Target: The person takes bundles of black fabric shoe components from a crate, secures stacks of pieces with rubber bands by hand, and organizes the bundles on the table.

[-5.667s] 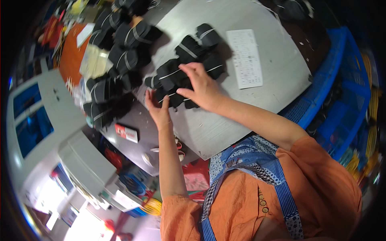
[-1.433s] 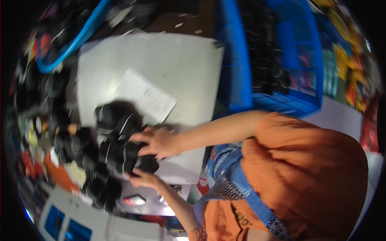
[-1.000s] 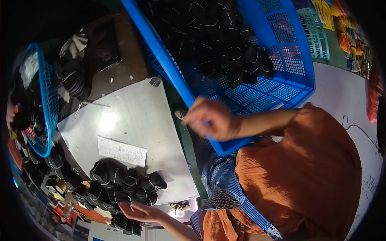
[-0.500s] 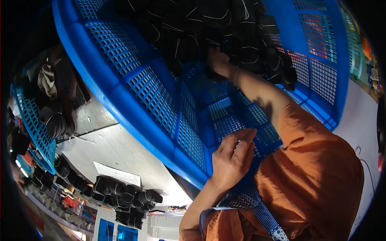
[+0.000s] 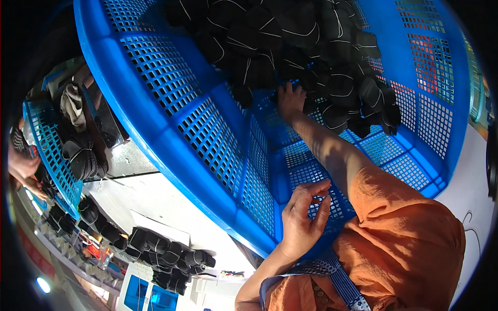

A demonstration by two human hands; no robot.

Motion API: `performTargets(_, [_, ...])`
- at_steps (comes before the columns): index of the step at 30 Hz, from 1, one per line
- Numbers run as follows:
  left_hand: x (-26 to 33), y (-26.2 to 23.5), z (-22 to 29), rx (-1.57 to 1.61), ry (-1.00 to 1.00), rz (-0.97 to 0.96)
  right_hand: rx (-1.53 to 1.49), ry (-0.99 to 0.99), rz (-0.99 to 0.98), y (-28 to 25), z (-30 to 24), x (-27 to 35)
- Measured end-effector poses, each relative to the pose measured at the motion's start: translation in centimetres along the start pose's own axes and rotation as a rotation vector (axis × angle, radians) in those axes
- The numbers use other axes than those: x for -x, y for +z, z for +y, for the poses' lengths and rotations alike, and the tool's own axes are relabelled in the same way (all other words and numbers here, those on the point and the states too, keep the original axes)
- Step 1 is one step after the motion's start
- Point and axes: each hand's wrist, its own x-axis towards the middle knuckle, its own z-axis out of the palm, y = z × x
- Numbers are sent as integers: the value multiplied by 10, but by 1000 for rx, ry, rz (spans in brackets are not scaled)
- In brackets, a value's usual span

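Observation:
A big blue plastic lattice crate (image 5: 207, 150) fills most of the view. A heap of black rolled fabric bundles with thin white stripes (image 5: 290, 46) lies in its far part. My right hand (image 5: 290, 101) reaches deep into the crate on an outstretched arm. Its fingers press into the near edge of the heap, fingertips hidden among the bundles. My left hand (image 5: 306, 217) hovers over the crate's near rim with fingers curved and apart, holding nothing.
A grey table (image 5: 155, 199) at the lower left carries a row of black bundles (image 5: 166, 254) and a white paper sheet (image 5: 158, 225). A smaller blue basket (image 5: 49, 155) with dark bundles stands at the left, and another person's hand (image 5: 23, 173) is beside it.
I have turned from the table's bundles to the big blue crate. My right hand has gone into it to the black heap, and my left hand has risen to the crate's near rim.

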Motion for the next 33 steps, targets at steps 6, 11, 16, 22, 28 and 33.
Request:
performTargets(6, [0,-3,-4,-21,31,-12,-254,48,-355,-27,7,-5])
performTargets(11, [7,-8,-8,-50,-96,265,-1225,-522,-702,-140,43,63])
performTargets(16, [6,-15,-5,568,-189,222,-1273,-848,-916,-224,45,107])
performTargets(22, [2,-20,3,794,-331,181,-78,-791,200,-188,-13,-43])
performTargets(28, [-3,-20,9,754,-328,67,504,-1111,544,-145,-19,-159])
performTargets(33, [-1,-20,8,816,-355,9,-2,-468,158,-222,-27,-99])
